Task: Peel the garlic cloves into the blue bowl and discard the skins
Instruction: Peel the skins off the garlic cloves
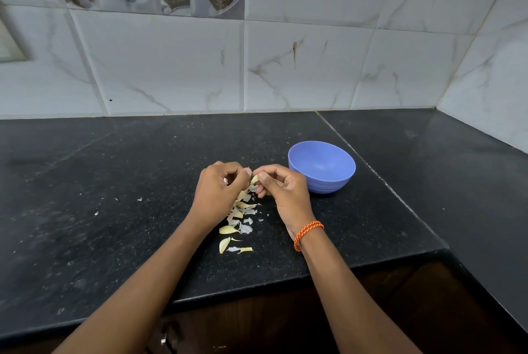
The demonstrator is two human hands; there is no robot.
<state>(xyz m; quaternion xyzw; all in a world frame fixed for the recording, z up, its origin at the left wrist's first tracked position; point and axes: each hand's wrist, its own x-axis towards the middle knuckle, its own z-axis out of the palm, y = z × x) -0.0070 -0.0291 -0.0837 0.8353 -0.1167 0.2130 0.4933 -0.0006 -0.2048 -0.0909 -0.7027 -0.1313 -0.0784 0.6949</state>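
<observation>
Garlic clove [254,179] pinched between left hand [220,188] and right hand [283,191] above loose skins [238,219]; blue bowl [322,166] at two o'clock, dark counter [114,182] open toward nine.

The bowl [322,166] is a plain periwinkle blue. The tabletop [114,182] is black stone, speckled with fine pale flecks. The garlic cloves [228,229] are pale yellow, and the skins [246,228] among them are papery white. The wall tiles [314,68] are white with grey-brown marble veins. The wristband [307,232] is braided orange.
</observation>
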